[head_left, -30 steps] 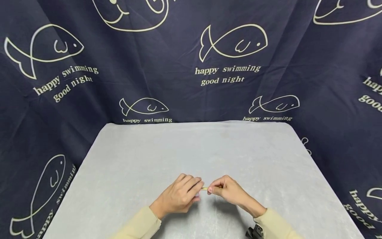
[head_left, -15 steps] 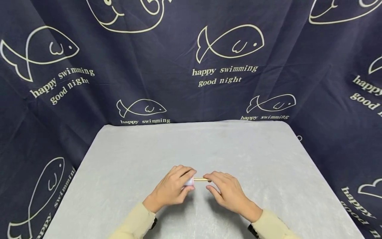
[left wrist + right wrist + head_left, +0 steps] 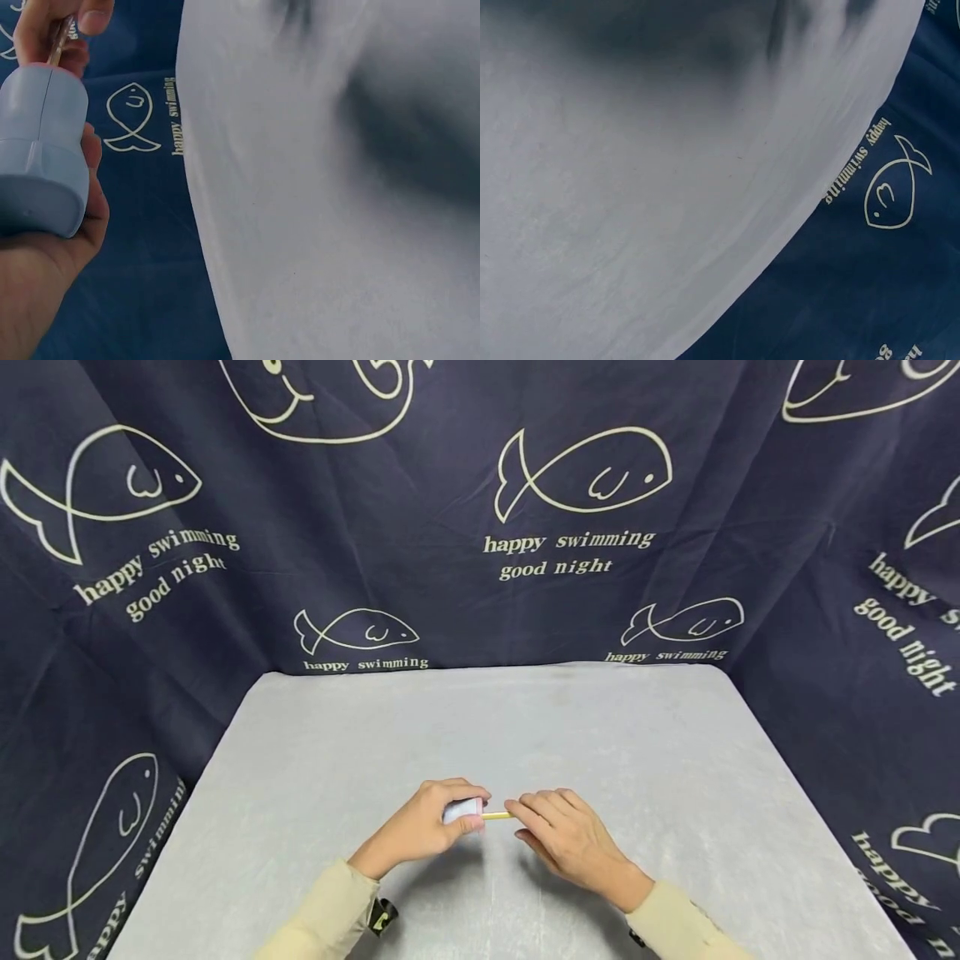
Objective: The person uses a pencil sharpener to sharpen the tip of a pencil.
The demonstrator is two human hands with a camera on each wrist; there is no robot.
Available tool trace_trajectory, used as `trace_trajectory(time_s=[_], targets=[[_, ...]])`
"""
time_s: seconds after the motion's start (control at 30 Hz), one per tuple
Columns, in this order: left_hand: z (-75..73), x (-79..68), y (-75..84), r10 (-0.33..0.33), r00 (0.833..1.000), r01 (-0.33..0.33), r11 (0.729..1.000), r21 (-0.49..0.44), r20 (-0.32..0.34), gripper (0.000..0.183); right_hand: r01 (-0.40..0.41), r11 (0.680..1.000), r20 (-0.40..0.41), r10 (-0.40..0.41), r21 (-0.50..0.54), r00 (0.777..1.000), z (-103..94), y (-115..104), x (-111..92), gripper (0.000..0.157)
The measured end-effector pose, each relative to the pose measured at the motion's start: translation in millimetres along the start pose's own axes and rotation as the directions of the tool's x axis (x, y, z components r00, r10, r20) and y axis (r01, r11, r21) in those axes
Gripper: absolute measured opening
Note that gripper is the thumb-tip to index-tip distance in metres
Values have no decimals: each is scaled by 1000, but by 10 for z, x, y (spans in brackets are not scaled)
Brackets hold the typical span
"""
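My left hand (image 3: 420, 820) grips a light blue pencil sharpener (image 3: 459, 811) with a pink front, thumb on the near side and fingers round the far side. In the left wrist view the sharpener (image 3: 41, 150) is a smooth, rounded body resting in the palm. A yellow pencil (image 3: 497, 816) runs from its pink end towards my right hand (image 3: 566, 837), whose fingers and thumb pinch the other end. The pencil's tip is hidden inside the sharpener. Neither hand shows in the right wrist view.
Both hands are over the near part of a table with a pale grey cover (image 3: 480, 727). Dark blue curtains (image 3: 450, 527) with fish drawings and lettering stand close behind it and along both sides.
The left hand has turned, baring more of the sharpener. The right hand has shifted its fingers along the pencil; the visible length grew, then shortened. Both hands moved slightly left.
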State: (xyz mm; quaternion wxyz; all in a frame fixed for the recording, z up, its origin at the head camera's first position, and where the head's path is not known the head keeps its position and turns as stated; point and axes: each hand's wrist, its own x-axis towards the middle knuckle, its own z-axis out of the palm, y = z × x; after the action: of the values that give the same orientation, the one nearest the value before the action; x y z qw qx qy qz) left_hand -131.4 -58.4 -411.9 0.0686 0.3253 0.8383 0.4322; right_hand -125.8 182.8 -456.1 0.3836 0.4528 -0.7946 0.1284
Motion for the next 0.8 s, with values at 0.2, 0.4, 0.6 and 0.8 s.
trace_trajectory(time_s=[0.2,0.4,0.6,0.8], targets=[[25,42,43,-38,998,42,997,-63,58,25,30,991,-218,-58,-127,974,-67,-40,176,32],[101,42,40,119,993,-119,990,75,16,28,-40,997,-268,21,-68,963,-62,-62,191,37],[242,27,-71,466,881,-390,812,434,-80,38,-226,967,-102,238,116,966,-75,-96,110,34],[337,5,-146,654,748,-443,616,651,-110,43,-657,665,404,524,356,750,-200,-129,184,10]])
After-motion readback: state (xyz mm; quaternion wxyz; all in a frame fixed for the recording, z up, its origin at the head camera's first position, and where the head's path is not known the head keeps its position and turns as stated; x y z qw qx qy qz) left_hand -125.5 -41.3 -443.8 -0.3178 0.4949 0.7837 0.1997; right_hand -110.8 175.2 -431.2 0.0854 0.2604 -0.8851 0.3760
